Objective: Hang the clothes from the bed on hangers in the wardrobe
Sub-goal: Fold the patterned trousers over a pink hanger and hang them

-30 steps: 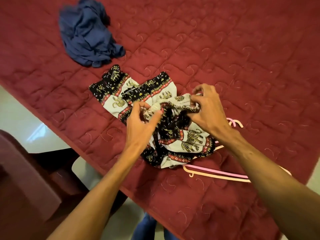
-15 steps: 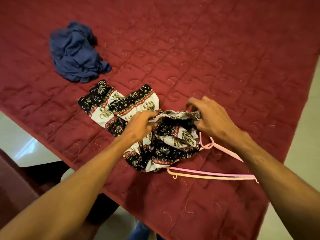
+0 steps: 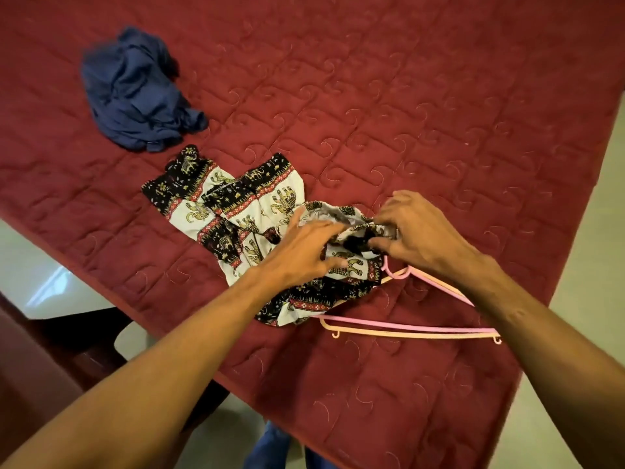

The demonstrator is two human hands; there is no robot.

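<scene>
A pair of elephant-print trousers (image 3: 236, 211) in black, white and red lies crumpled on the dark red quilted bed (image 3: 406, 113). My left hand (image 3: 304, 248) rests on its bunched waist end with fingers spread over the cloth. At the waistband's right side, my right hand (image 3: 412, 231) pinches the fabric. Two plastic hangers, one pink (image 3: 406, 324) and one peach (image 3: 389, 334), lie stacked on the bed just below the trousers, partly under them and my right wrist. A crumpled navy garment (image 3: 135, 93) sits at the far left.
The bed's near edge runs diagonally from left to lower right, with pale floor (image 3: 40, 275) beyond it. A dark wooden piece of furniture (image 3: 40, 360) stands at the lower left. Blue jeans legs (image 3: 270, 448) show at the bottom.
Both hands shifted right along the trousers' waistband. The left hand let go of its pinch and now lies spread on the cloth. More of the hangers shows.
</scene>
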